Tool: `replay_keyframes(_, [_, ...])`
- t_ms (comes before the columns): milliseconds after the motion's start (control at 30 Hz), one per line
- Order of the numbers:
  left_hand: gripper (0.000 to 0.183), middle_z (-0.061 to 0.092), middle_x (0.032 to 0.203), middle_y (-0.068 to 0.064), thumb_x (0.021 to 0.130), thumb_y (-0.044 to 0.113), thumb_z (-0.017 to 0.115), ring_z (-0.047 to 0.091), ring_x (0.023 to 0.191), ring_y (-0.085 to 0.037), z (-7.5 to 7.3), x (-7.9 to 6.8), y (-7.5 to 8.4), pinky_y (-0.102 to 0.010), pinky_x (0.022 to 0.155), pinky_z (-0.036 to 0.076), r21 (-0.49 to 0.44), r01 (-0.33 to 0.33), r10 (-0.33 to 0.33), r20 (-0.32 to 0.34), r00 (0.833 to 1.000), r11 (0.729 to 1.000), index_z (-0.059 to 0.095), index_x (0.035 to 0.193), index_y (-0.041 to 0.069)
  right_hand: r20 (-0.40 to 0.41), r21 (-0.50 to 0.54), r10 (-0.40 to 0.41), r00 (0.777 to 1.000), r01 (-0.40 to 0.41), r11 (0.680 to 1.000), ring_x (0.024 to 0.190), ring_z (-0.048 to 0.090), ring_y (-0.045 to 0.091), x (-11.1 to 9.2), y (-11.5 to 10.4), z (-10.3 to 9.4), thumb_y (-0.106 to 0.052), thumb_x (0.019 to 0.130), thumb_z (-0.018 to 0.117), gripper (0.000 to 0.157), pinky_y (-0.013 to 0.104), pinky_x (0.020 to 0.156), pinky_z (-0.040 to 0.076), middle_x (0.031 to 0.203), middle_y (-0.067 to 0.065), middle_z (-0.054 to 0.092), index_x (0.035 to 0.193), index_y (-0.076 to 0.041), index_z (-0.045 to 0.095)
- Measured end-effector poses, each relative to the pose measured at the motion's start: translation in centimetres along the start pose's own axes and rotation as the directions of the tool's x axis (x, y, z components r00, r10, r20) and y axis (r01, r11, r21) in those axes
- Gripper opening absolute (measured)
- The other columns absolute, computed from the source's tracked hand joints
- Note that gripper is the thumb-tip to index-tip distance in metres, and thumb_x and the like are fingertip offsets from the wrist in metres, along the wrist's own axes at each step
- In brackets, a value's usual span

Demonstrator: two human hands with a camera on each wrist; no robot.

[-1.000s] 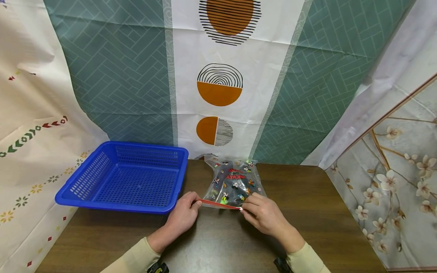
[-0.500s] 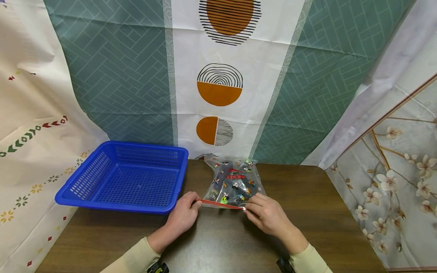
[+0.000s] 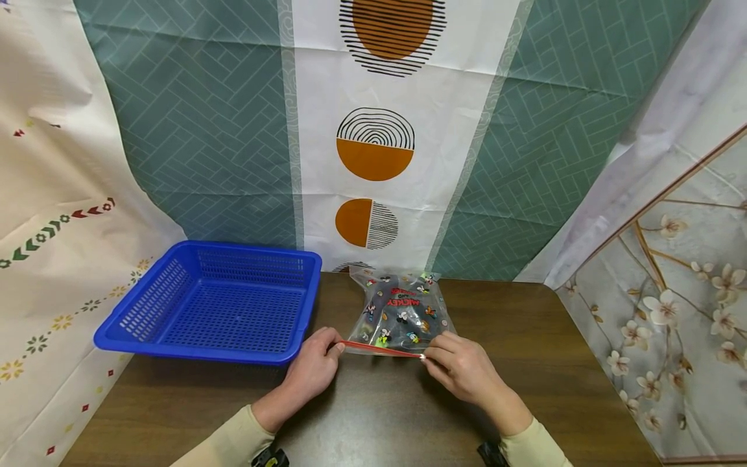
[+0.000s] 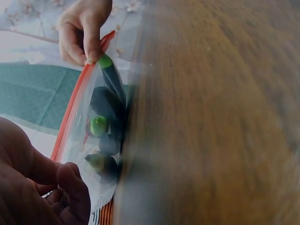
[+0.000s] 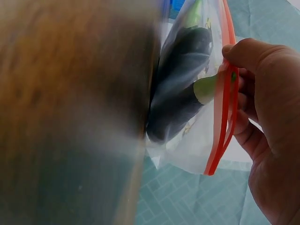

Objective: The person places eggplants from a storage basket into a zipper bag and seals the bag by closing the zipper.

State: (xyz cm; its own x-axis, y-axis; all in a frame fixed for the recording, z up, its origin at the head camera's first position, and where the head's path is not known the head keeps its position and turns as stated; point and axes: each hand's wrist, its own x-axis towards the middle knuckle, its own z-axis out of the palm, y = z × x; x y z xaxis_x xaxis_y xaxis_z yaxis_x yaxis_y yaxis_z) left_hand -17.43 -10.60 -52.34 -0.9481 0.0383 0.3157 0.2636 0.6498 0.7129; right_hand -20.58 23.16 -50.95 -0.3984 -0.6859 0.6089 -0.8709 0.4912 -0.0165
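Note:
A clear zip bag printed with cartoon figures lies on the table, its red zip edge toward me. Several dark, green-capped vegetables that look like eggplants show through the plastic in both wrist views. My left hand pinches the left end of the zip edge between thumb and fingers. Farther along the same edge, my right hand pinches the red strip at a small white slider. To the right of that slider the strip is hidden by my fingers in the head view; the right wrist view shows its two red lips apart there.
A blue plastic basket with perforated walls stands left of the bag, close to my left hand. Brown wooden table surface extends in front and to the right. Patterned cloths hang behind and at both sides.
My right hand has slid a little to the right along the zip edge, the white slider moving with it. The left hand, bag and basket have stayed in place.

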Motion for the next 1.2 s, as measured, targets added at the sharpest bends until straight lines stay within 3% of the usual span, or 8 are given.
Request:
replay_keyframes(667, [0.014,0.062,0.090,0.005,0.098,0.000,0.074,0.061,0.086,-0.017,0.0,0.1,0.0,-0.038,0.076,0.052,-0.017,-0.024,0.024,-0.022,0.999,1.000,0.071,0.089,0.010,0.004,0.000,0.029,1.000,-0.029,1.000,0.084,0.062,0.012,-0.7,0.5,-0.6,-0.010,0.089,0.088,0.011,0.029,0.070,0.055,0.095,-0.007,0.071,0.097,-0.014,0.082])
replay_keyframes(1200, [0.014,0.061,0.089,0.004,0.099,-0.001,0.073,0.061,0.086,-0.018,0.0,0.2,-0.1,-0.038,0.076,0.051,-0.018,-0.015,0.015,-0.017,1.000,1.000,0.070,0.090,0.009,-0.006,-0.017,0.065,0.998,-0.065,0.998,0.083,0.059,0.011,-2.3,1.5,-1.7,-0.009,0.085,0.090,0.015,0.027,0.067,0.052,0.099,-0.007,0.075,0.098,-0.013,0.083])
